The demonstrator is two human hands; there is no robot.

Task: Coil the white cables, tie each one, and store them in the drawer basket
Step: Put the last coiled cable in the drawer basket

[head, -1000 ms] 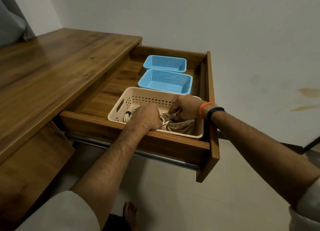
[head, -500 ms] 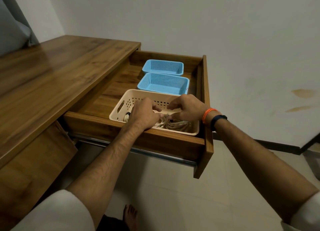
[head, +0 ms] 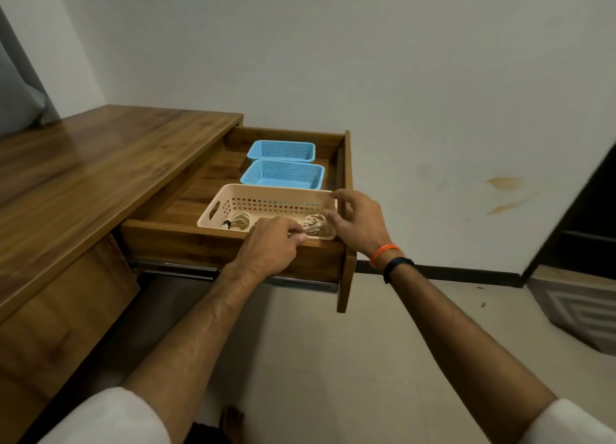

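Your task looks near done: two coiled white cables lie in beige basket (head: 266, 193) at front of open drawer (head: 233, 243). Left coil (head: 240, 221) bound by dark tie; right coil (head: 316, 225) looser, tie unseen. Your left hand (head: 275, 240) curled over drawer's front edge, grip unclear. Your right hand (head: 358, 223) spread, empty, beside right coil. Left to do: confirm tie.

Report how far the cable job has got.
Done: two coiled white cables lie in the beige basket in the open drawer. In hand: the left hand and right hand hover at the basket. Left: closing the drawer, probably.
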